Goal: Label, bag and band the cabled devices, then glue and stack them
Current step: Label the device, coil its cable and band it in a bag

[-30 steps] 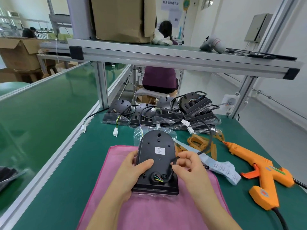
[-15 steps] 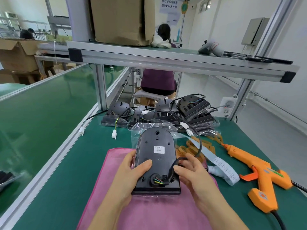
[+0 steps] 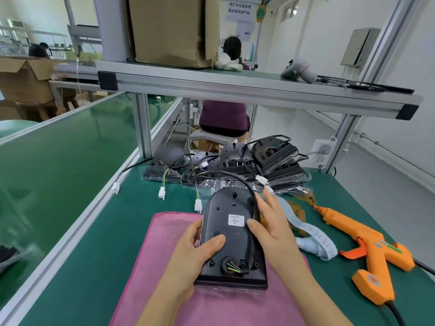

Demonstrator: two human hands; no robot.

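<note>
One device [image 3: 233, 241] lay on one pink cloth [image 3: 150, 267] on the bench [image 3: 94, 267]. The left grip [image 3: 195, 252] clasped its left edge, thumb on top; the right grip [image 3: 273, 229] rested flat-fingered along its right edge. At least five devices [image 3: 273, 149] sat behind, one glue gun [image 3: 367, 250] rightward.

The left hand [image 3: 195, 252] grips the black device [image 3: 231, 234] by its left edge; the right hand [image 3: 270, 229] lies flat along its right side. An orange glue gun [image 3: 367, 252] lies right of both hands.
</note>
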